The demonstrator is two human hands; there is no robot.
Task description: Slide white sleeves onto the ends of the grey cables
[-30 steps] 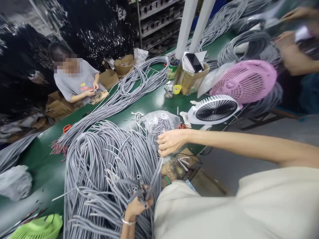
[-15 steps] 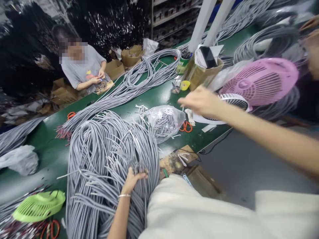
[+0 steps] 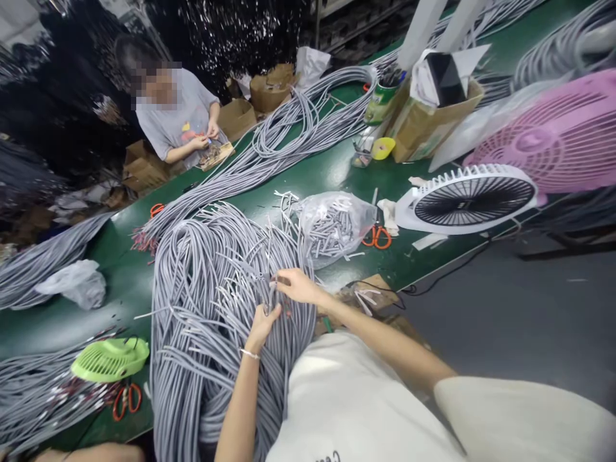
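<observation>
A big heap of grey cables (image 3: 206,301) lies on the green table (image 3: 337,173) in front of me. My left hand (image 3: 262,324), a bracelet on its wrist, is closed round a few cable ends in the heap. My right hand (image 3: 298,285) pinches the tip of a grey cable just above the left hand. The two hands nearly touch. A clear bag of short grey tube pieces (image 3: 334,224) lies just beyond them.
Orange scissors (image 3: 378,237) lie by the bag. A white fan (image 3: 469,202) and a pink fan (image 3: 558,138) sit on the right, a cardboard box (image 3: 433,122) behind. A green fan grille (image 3: 110,359) lies at left. A seated person (image 3: 176,115) works across the table.
My right hand has come back from near the white fan to the cable heap and now pinches a cable end beside my left hand. The view has shifted.
</observation>
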